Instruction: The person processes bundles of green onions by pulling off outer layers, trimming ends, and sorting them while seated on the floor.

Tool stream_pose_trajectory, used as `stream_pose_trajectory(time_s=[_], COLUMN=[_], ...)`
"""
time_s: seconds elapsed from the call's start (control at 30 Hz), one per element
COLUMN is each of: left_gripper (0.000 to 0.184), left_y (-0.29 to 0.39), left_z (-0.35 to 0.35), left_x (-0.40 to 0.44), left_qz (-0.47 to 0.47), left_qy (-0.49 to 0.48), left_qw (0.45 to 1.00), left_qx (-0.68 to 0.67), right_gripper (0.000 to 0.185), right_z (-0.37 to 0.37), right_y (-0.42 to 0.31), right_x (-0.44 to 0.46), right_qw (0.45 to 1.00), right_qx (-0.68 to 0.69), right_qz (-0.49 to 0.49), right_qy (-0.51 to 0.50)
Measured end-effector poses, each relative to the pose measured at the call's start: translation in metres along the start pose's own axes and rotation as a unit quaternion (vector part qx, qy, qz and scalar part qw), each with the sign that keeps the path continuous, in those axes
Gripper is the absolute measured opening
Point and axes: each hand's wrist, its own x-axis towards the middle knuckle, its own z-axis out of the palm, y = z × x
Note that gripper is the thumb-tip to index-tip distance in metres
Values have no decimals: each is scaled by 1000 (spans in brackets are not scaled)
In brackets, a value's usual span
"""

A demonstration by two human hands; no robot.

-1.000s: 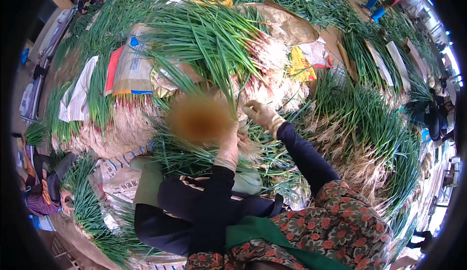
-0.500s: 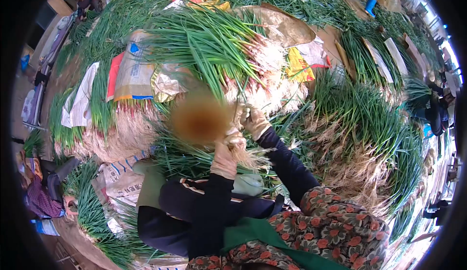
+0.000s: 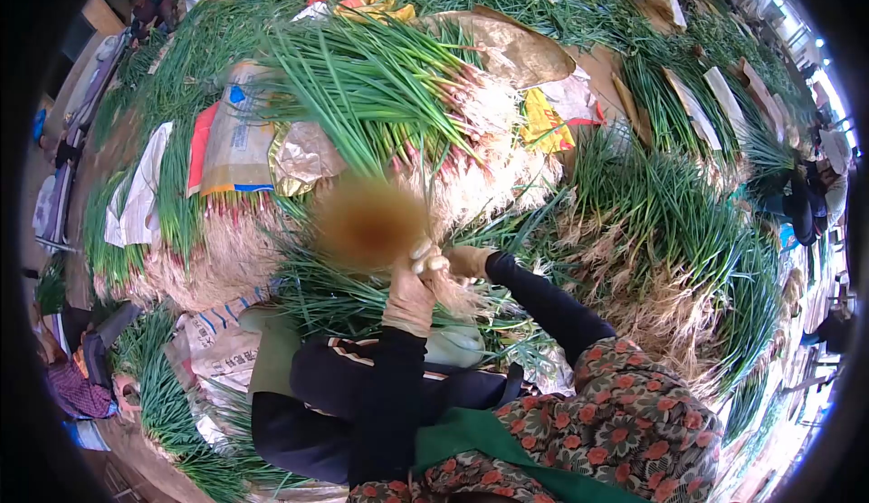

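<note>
My left hand [image 3: 412, 297], in a pale glove, is closed around the lower part of a small bunch of green onions. Their stringy tan roots [image 3: 462, 298] hang out on its right side. Right beside it, my right hand [image 3: 467, 262], also gloved, touches the bunch with curled fingers. Roots and the left hand partly hide those fingers, so what they grip is unclear. A brown blurred spot covers the area above the left hand, including the bunch's tops. Just beyond lies a large heap of green onions [image 3: 389, 95], its white roots [image 3: 493, 154] toward the right.
Sacking [image 3: 226, 145] covers onions at the left. More bundles of green onions [image 3: 670, 204] lie at the right, roots toward me. A printed sack [image 3: 217, 344] is near my left knee. Other people sit at both edges, one with a purple patterned garment [image 3: 81, 390].
My right hand has moved down and toward me, from above the bunch to beside my left hand. The left hand keeps its hold. The view has shifted slightly.
</note>
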Motion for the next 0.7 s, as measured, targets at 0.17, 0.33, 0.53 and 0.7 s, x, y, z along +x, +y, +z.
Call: stream_pose_trajectory(time_s=[0.17, 0.33, 0.53, 0.7], left_gripper=[23, 28, 14, 14], left_y=[3, -9, -6, -7], left_z=[-35, -20, -30, -45], left_x=[19, 27, 26, 33], left_qz=[21, 87, 144, 163], left_qy=[24, 157, 203, 186], left_qw=[997, 950, 902, 900], left_qx=[77, 257, 352, 360], right_gripper=[32, 27, 40, 36], right_z=[-112, -102, -50, -78], right_y=[12, 30, -64, -24], right_x=[-52, -49, -83, -34], right_qw=[852, 899, 995, 786], right_qx=[158, -39, 16, 530], right_qz=[258, 206, -19, -52], right_qy=[428, 384, 101, 314])
